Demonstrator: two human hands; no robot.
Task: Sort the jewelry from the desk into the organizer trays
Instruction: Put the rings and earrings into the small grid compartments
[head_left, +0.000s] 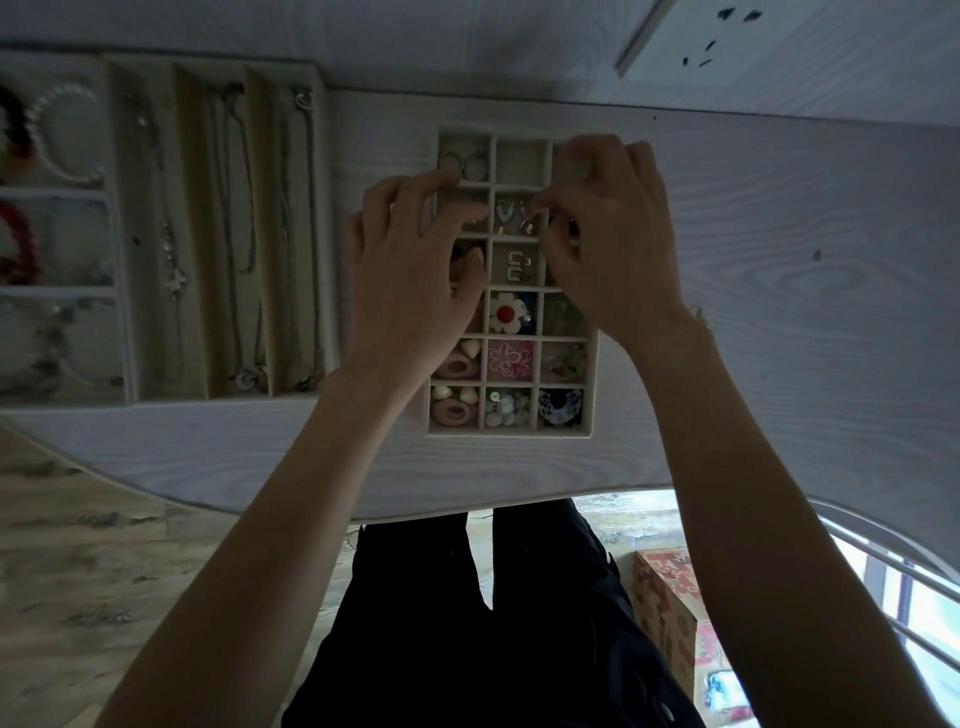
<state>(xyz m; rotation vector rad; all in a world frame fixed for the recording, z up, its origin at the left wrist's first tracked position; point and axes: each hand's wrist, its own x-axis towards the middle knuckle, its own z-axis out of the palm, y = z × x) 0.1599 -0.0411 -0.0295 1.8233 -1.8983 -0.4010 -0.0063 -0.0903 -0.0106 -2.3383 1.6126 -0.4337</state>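
A small beige grid tray (510, 432) with many compartments lies on the white desk (779, 312). Its cells hold earrings: a white flower pair (506, 312), pink flowers (510, 359), pink hoops (452, 411), blue-white hoops (560, 408). Both hands hover over the upper rows. My left hand (410, 280) has curled fingers over the left column; whether it holds anything is hidden. My right hand (608, 234) pinches a small earring (531, 212) above the second-row middle cell, where a white heart-shaped earring (503, 212) lies.
A larger tray (218, 67) at the left holds necklaces in long slots and pearl and red bracelets in square cells. A wall socket (717, 36) is behind the desk. Under the desk edge are my dark-clothed legs and a red-and-white box (670, 608) on the floor.
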